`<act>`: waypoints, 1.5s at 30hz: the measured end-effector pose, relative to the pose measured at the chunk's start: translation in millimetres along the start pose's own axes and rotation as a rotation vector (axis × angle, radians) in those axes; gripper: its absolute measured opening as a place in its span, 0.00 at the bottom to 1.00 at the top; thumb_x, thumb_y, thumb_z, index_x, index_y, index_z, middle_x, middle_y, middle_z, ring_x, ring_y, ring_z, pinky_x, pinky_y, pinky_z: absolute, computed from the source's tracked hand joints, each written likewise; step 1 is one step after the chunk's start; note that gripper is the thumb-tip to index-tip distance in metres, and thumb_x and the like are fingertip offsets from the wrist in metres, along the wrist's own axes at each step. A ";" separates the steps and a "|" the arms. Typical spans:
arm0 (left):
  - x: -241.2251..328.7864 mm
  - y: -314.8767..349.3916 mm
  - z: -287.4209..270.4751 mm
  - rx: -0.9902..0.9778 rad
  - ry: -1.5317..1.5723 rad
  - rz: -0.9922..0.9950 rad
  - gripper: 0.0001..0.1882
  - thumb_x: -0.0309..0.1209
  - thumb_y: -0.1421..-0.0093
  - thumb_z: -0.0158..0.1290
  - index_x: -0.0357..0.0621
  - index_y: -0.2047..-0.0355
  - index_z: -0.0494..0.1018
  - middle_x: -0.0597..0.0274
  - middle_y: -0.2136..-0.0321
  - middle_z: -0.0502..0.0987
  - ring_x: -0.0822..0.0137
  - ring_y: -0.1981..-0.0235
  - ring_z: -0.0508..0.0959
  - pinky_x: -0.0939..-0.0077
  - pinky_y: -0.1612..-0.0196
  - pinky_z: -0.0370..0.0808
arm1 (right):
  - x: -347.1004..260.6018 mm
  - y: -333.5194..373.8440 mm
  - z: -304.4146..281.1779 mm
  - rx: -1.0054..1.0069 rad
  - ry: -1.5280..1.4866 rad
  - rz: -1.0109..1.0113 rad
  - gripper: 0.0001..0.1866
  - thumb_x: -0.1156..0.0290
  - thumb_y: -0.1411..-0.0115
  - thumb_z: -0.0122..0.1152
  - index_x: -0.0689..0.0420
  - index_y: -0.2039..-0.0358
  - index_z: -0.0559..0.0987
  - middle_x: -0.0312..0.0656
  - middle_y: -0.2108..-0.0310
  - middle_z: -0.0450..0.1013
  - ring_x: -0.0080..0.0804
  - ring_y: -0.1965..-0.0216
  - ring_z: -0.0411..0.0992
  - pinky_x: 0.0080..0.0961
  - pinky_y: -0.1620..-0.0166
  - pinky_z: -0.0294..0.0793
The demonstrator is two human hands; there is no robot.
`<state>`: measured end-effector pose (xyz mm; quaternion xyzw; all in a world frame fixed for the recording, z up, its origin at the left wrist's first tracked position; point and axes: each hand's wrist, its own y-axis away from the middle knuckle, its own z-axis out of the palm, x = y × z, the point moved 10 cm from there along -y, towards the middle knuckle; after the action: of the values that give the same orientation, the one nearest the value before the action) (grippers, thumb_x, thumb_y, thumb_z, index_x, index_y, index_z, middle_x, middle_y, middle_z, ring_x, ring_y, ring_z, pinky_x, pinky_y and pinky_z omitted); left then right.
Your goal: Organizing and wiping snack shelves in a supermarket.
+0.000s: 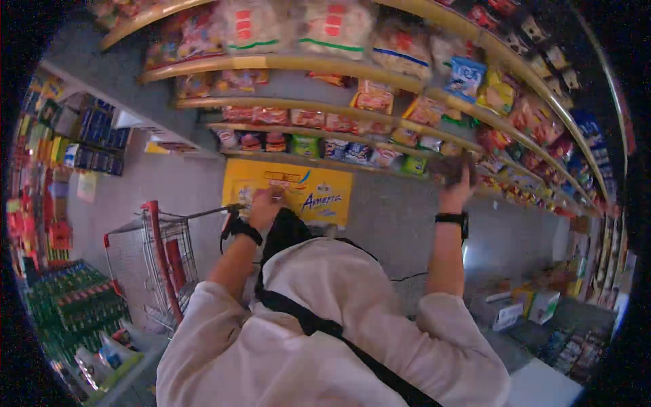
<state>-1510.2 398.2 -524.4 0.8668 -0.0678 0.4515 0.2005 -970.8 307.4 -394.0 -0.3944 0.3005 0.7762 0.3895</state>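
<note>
Yellow board [341, 184] backs the left hand [267, 208], packets [414, 165] the right hand [458, 184]; grip closure I can't tell.

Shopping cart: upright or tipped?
Upright: the shopping cart stands to the left of the left hand, its open top facing up. Its wheels can't be made out.

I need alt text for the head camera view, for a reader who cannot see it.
A person's right hand, blurred, is raised before shelves of colourful bags, while the left hand appears before a yellow printed panel; whether they hold anything is unclear. A wire shopping cart with red trim stands at left.
</note>
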 end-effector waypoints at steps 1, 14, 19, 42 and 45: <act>10.9 -3.2 -0.1 -0.021 -0.058 -0.061 0.21 0.34 0.44 0.57 0.40 0.51 0.75 0.52 0.57 0.80 0.58 0.57 0.81 0.68 0.51 0.76 | -18.6 -3.6 33.5 -0.067 0.076 -0.150 0.27 0.73 0.41 0.63 0.55 0.42 0.67 0.42 0.45 0.69 0.36 0.46 0.68 0.37 0.45 0.71; 63.7 -91.0 6.7 -0.002 0.675 0.085 0.13 0.27 0.36 0.53 0.38 0.52 0.73 0.62 0.58 0.79 0.73 0.58 0.77 0.77 0.57 0.75 | 77.4 65.4 313.0 -0.508 1.221 -1.041 0.31 0.75 0.64 0.71 0.48 0.53 0.77 0.48 0.50 0.67 0.56 0.49 0.64 0.48 0.46 0.68; 80.8 -110.4 22.1 -0.029 0.494 0.210 0.11 0.27 0.36 0.52 0.39 0.54 0.74 0.62 0.63 0.80 0.76 0.62 0.77 0.80 0.59 0.74 | 69.1 41.3 269.9 -0.647 1.378 -0.999 0.33 0.77 0.62 0.70 0.47 0.50 0.77 0.46 0.49 0.66 0.55 0.50 0.64 0.47 0.50 0.70; 471.8 -120.8 202.0 0.347 -0.416 0.792 0.22 0.33 0.45 0.59 0.46 0.50 0.74 0.47 0.46 0.70 0.46 0.43 0.68 0.56 0.42 0.69 | -88.6 -158.2 68.6 -0.824 1.699 -1.149 0.22 0.72 0.43 0.53 0.51 0.45 0.71 0.52 0.51 0.67 0.58 0.48 0.66 0.44 0.47 0.73; 478.3 -144.4 229.4 0.346 -0.509 0.834 0.25 0.33 0.47 0.59 0.47 0.47 0.73 0.46 0.43 0.67 0.43 0.43 0.67 0.53 0.42 0.68 | -109.7 -249.2 -17.3 -0.585 1.775 -0.825 0.30 0.78 0.56 0.64 0.50 0.49 0.72 0.53 0.50 0.64 0.61 0.50 0.65 0.49 0.48 0.70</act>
<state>-1014.8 466.2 -295.8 0.8690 -0.3784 0.2726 -0.1656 -712.1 382.3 -349.6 -0.9797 0.1202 0.0523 0.1516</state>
